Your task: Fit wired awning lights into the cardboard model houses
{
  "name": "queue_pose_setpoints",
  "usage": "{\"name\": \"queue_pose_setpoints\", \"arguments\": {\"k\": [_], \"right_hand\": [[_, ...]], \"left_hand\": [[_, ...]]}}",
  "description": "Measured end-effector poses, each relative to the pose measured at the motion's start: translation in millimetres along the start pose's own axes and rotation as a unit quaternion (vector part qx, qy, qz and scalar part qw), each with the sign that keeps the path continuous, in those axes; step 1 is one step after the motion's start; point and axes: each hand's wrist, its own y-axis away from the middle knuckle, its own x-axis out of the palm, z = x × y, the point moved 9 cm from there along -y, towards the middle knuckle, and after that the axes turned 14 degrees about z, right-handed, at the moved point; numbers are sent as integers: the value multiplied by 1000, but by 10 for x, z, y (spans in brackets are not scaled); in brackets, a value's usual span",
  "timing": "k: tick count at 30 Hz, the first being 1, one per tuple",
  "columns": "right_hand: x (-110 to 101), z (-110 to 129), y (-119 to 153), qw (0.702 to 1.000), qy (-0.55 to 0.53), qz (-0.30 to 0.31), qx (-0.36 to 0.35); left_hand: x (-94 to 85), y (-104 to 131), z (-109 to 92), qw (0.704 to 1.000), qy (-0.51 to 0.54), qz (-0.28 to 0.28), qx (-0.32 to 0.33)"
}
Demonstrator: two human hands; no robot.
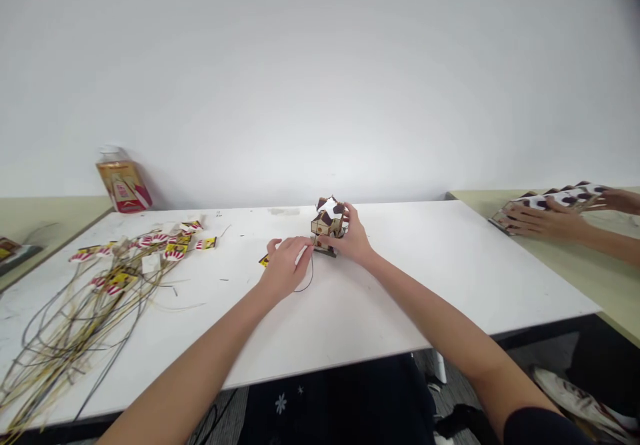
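A small model house [325, 221] with dark roof pieces and cream walls stands on the white table near the middle. My right hand [354, 237] wraps round its right side, thumb across the front. Close to the lower left of the house, my left hand [289, 263] pinches a thin dark cord [312, 275] between thumb and fingers; the cord loops down toward the table. A yellow and black tag [264, 259] shows partly from behind the left hand. Where the cord meets the house is too small to make out.
On the left lies a bundle of cords [85, 338] with several red, white and yellow tags [175, 248]. A bottle [124, 181] leans by the wall. At right, another person's hands [545, 218] hold a row of model houses [565, 197].
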Motion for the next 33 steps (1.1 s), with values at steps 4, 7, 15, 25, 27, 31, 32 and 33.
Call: {"name": "queue_pose_setpoints", "arguments": {"k": [4,7,15,25,27,31,32,33], "right_hand": [[-202,355,299,979,114,-98,-135],[-173,674,497,937,195,-82,-276],[202,719,521,872,352,15,-340],[-358,163,224,983,74,-92,-142],[-372,-92,151,993,-4,-104,-60],[-179,-411,43,992,-114,-43,29],[-130,-431,30,991,-129,-24,33],[-95,-437,25,990,-139,-9,33]], "left_hand": [[-13,11,-32,1000,-9,-5,6],[0,19,-55,1000,-20,-4,7],[143,39,-279,993,-74,30,82],[58,9,-124,995,-97,-23,13],[76,-3,-81,995,-99,-17,0],[129,-36,-45,996,-85,6,-14],[141,-44,-41,996,-82,11,-17],[153,-51,-39,996,-82,17,-18]]}}
